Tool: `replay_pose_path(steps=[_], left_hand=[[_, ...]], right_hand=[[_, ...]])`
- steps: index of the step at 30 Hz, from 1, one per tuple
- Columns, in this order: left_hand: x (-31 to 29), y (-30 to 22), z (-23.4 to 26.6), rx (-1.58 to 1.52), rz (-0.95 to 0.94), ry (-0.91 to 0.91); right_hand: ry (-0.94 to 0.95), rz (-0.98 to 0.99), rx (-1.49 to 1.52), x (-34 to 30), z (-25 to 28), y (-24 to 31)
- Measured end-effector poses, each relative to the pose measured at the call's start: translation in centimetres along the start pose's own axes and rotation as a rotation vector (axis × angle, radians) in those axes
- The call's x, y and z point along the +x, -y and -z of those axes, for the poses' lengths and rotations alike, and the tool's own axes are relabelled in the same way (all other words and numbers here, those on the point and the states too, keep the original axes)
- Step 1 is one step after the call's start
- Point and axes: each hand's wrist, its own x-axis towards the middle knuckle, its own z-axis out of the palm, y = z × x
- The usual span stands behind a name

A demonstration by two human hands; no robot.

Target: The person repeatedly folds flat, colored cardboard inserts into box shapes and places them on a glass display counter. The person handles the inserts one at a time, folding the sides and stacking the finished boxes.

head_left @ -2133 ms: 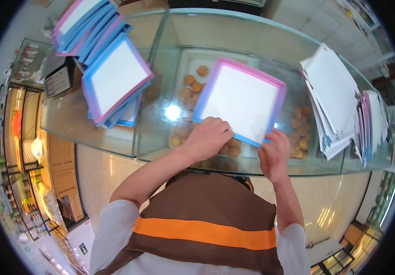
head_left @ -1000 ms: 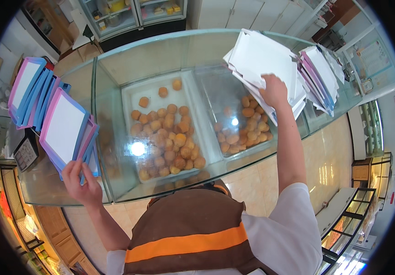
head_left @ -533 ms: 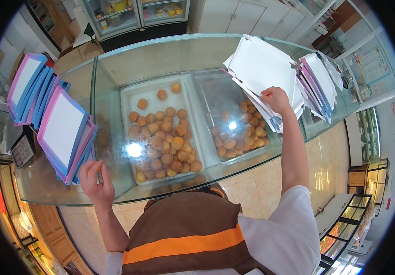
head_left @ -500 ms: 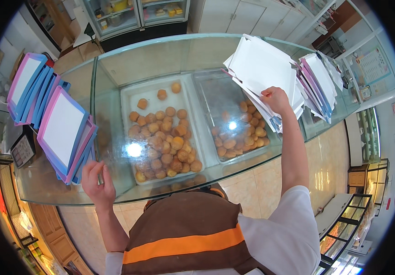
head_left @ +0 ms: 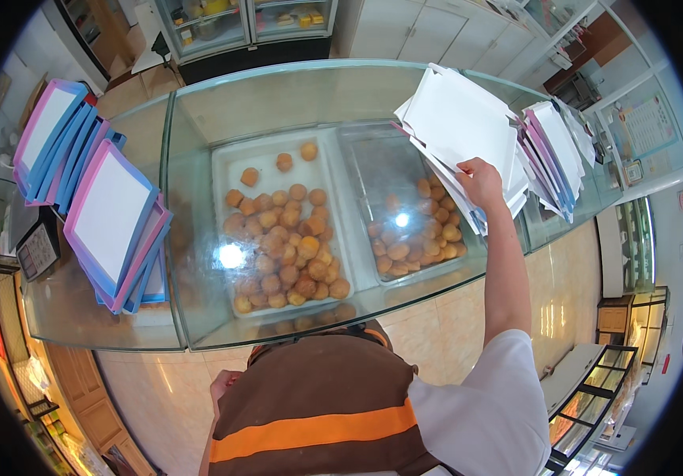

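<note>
My right hand (head_left: pixel 480 182) is closed on the near edge of the white cardboard sheets (head_left: pixel 460 111), which look like flat box blanks. They lie in a tilted, uneven pile on the glass counter's top; how many sheets my fingers hold is hidden. My left hand (head_left: pixel 223 385) hangs low beside my brown apron (head_left: pixel 310 381), partly covered by it, so its fingers do not show clearly. On the counter's left stand stacked cardboard trays (head_left: pixel 111 218) with pink and blue rims and white middles. Another such stack (head_left: pixel 52 143) leans behind them.
Under the glass, a white tray (head_left: pixel 221 170) and a clear-lidded tray (head_left: pixel 357 170) hold many round brown pastries. More white and purple box blanks (head_left: pixel 552 151) lie at the right. A calculator-like device (head_left: pixel 38 252) sits at the left. A glass-door fridge (head_left: pixel 246 36) stands beyond.
My left hand has drawn back from the pink-and-blue trays, down to beside my apron. My right hand stays at the white sheets' edge. The whole view has shifted slightly.
</note>
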Motion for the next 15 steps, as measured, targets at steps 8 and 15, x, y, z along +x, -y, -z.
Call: replay_pose_path(steps=[8,15], left_hand=[[0.8,2.8,-1.7,-0.210,0.304,0.033],[1.2,2.7,-2.6,-0.231,0.316,0.065]], right_hand=[[0.084,-0.041,0.109,1.3,0.0,-2.1],[0.044,-0.029,0.009,1.1,-0.2,-1.0]])
